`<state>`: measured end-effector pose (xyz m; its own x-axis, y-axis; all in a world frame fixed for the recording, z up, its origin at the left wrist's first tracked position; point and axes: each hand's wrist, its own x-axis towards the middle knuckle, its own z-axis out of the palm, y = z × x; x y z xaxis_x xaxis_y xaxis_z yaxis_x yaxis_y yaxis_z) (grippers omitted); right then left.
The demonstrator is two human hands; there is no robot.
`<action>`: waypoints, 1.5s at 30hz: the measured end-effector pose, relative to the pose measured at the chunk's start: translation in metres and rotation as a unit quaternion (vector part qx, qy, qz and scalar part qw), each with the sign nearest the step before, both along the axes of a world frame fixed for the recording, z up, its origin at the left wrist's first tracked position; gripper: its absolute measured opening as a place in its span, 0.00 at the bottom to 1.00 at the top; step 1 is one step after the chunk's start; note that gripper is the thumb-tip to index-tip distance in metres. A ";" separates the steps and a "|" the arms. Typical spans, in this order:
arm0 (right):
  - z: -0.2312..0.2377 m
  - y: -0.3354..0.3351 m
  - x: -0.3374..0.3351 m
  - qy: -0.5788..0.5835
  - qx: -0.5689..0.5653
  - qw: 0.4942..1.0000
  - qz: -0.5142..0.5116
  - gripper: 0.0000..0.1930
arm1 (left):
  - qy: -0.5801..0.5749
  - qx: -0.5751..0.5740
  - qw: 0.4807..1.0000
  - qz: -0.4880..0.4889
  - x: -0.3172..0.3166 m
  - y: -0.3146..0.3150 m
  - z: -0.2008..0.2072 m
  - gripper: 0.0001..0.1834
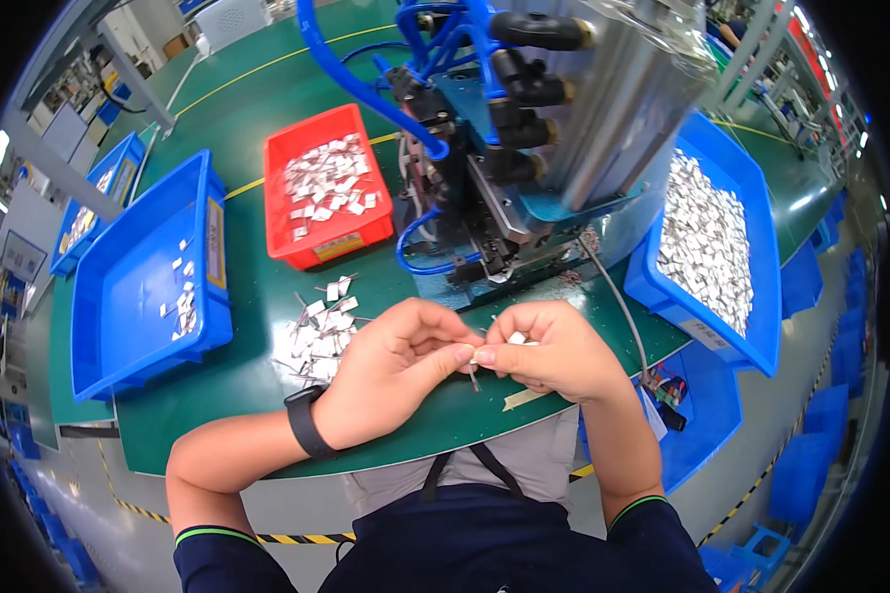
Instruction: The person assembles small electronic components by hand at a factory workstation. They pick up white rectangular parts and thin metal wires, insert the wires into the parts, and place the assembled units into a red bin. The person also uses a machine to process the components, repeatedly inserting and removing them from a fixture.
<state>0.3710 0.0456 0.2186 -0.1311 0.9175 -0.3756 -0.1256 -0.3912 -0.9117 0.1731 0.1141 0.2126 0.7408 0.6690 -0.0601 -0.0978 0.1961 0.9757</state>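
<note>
My left hand [391, 371], with a black band on its wrist, and my right hand [564, 356] meet fingertip to fingertip over the near part of the green table. Between their thumbs and fingers they pinch a small white part with thin leads [475, 380]; the leads hang down, while the fingers cover most of its body. Another white piece [517, 338] shows in the curl of my right fingers. Beside my left hand lies a loose pile of similar white parts [321, 336] with thin wires.
Behind my hands stands a machine [494, 212] with blue air hoses. A red bin [351, 243] and a blue bin [153, 371], each holding white parts, stand to the left. A fuller blue bin [766, 267] is at the right. Below it sits another blue tray [707, 435].
</note>
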 end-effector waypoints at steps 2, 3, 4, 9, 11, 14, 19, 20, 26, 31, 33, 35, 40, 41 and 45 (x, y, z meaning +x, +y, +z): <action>0.001 -0.001 0.000 -0.011 0.005 1.000 -0.011 0.09 | -0.008 -0.012 1.000 -0.006 -0.001 -0.001 0.000 0.11; -0.001 -0.001 0.000 -0.018 0.019 0.999 -0.021 0.09 | -0.021 -0.027 0.999 0.002 0.001 -0.003 0.000 0.11; -0.003 -0.002 -0.001 -0.024 0.032 0.999 -0.031 0.09 | -0.035 -0.043 0.998 0.009 0.002 -0.004 0.000 0.11; -0.005 -0.008 -0.003 -0.013 0.058 0.996 -0.064 0.09 | -0.012 -0.067 0.997 -0.028 -0.004 -0.007 -0.004 0.09; -0.008 -0.011 -0.001 -0.012 0.070 0.996 -0.050 0.09 | 0.025 -0.016 0.999 -0.041 -0.004 -0.006 0.002 0.07; -0.004 -0.012 -0.003 -0.012 0.047 0.998 -0.039 0.09 | 0.072 0.088 0.991 -0.068 -0.006 -0.004 0.001 0.08; 0.000 -0.016 -0.002 -0.027 0.053 0.998 -0.001 0.07 | 0.059 0.087 0.993 -0.062 -0.005 -0.007 0.002 0.10; 0.000 -0.017 -0.002 -0.028 0.055 0.998 0.008 0.07 | 0.046 0.064 0.996 -0.053 -0.004 -0.009 0.003 0.09; 0.002 -0.027 0.017 0.013 0.058 0.993 -0.105 0.04 | 0.020 0.001 0.999 -0.026 -0.005 -0.011 -0.011 0.09; -0.002 -0.011 0.018 0.068 0.129 0.950 -0.277 0.06 | 0.082 0.153 0.981 -0.092 -0.008 -0.009 -0.022 0.07; -0.004 -0.005 0.015 0.068 0.138 0.942 -0.298 0.08 | 0.088 0.170 0.978 -0.087 -0.009 -0.008 -0.023 0.06; -0.005 -0.002 0.013 0.066 0.137 0.937 -0.313 0.09 | 0.094 0.185 0.974 -0.086 -0.009 -0.008 -0.022 0.06; -0.010 0.003 0.011 0.058 0.136 0.935 -0.321 0.10 | 0.101 0.206 0.969 -0.086 -0.008 -0.007 -0.019 0.05; -0.009 0.003 0.011 0.058 0.136 0.935 -0.322 0.10 | 0.103 0.209 0.968 -0.087 -0.008 -0.007 -0.019 0.05; -0.009 0.004 0.011 0.062 0.134 0.935 -0.323 0.10 | 0.106 0.218 0.966 -0.089 -0.008 -0.006 -0.018 0.05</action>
